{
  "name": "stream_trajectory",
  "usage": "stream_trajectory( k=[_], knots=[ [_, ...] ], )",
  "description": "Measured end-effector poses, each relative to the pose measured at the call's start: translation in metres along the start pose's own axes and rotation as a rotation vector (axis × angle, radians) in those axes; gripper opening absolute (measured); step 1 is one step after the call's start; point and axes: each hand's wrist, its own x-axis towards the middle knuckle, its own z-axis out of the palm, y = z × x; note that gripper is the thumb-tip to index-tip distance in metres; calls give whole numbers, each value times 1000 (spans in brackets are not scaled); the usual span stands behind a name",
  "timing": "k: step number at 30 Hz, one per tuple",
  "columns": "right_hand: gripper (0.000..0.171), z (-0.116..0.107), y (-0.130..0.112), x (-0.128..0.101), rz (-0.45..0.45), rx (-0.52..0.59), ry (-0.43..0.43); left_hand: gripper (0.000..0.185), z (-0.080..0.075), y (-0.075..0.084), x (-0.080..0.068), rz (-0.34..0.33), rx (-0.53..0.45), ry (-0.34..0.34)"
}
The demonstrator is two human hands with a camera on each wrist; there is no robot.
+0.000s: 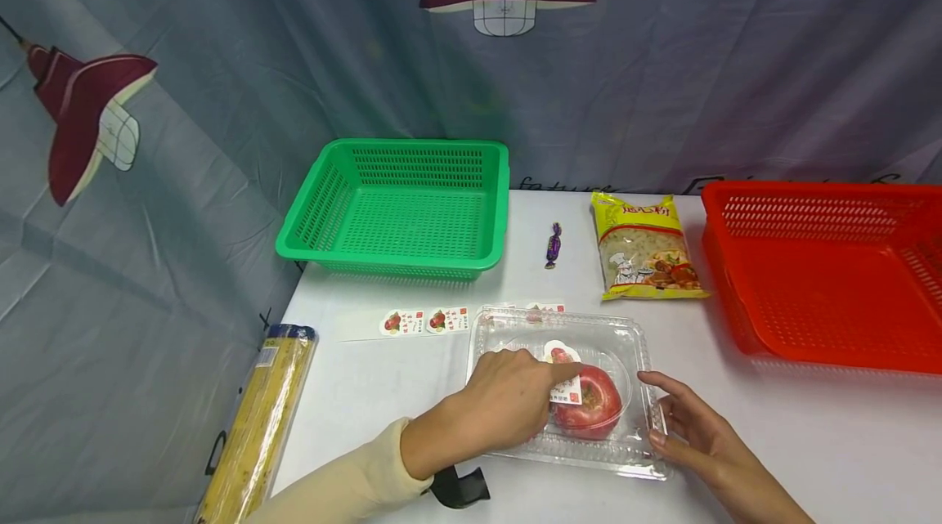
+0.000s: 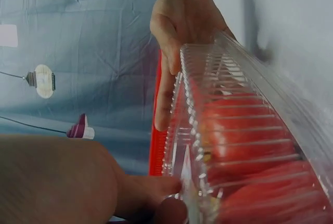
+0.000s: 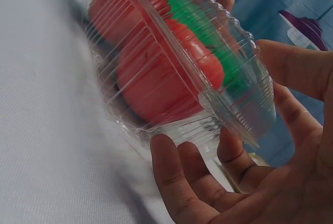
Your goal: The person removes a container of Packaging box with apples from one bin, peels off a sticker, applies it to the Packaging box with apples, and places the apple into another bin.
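Note:
A clear plastic clamshell container (image 1: pixel 500 336), its lid down, lies on the white table with red round fruits (image 1: pixel 599 401) inside. In the right wrist view two smooth red fruits (image 3: pixel 156 78) show through the ribbed wall. My left hand (image 1: pixel 511 397) is over the lid, its straight index finger pressing on a white label (image 1: pixel 567 393) with a red fruit print. In the left wrist view this fingertip lies right at the label on the lid. My right hand (image 1: pixel 695 434) grips the container's right edge, thumb and fingers around its corner.
Behind the container lies a strip of similar labels (image 1: pixel 424 322). A green basket (image 1: pixel 390 264) stands at the back left and a red basket (image 1: pixel 743 295) at the right. Between them are a purple wrapped candy (image 1: pixel 553 246) and a yellow food bag (image 1: pixel 648 250). A long yellow pack (image 1: pixel 257 426) lies left.

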Motion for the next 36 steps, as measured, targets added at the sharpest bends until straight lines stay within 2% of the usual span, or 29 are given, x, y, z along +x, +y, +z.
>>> stream_trajectory(
  k=[6, 12, 15, 22, 25, 31, 36],
  knots=[
    [64, 0, -1, -1, -39, -22, 0, 48, -6, 1, -12, 29, 10, -15],
    [64, -1, -1, 0, -45, -19, -5, 42, -14, -1, -24, -6, 45, -52],
    [64, -1, -1, 0, -35, -20, -3, 42, -16, -5, -30, -11, 52, -43],
    [65, -1, -2, 1, 48, -22, 12, 41, -21, -9, -37, -35, 43, -25],
    [66, -1, -4, 1, 41, -41, 15, 41, -21, -9, -37, -35, 33, -21],
    [68, 0, -9, -1, -51, -139, 31, 40, -17, -9, -36, -15, 50, 10],
    [74, -4, -10, -1, -198, -240, 104, 38, -15, -9, -36, -8, 50, 26]
  ],
)
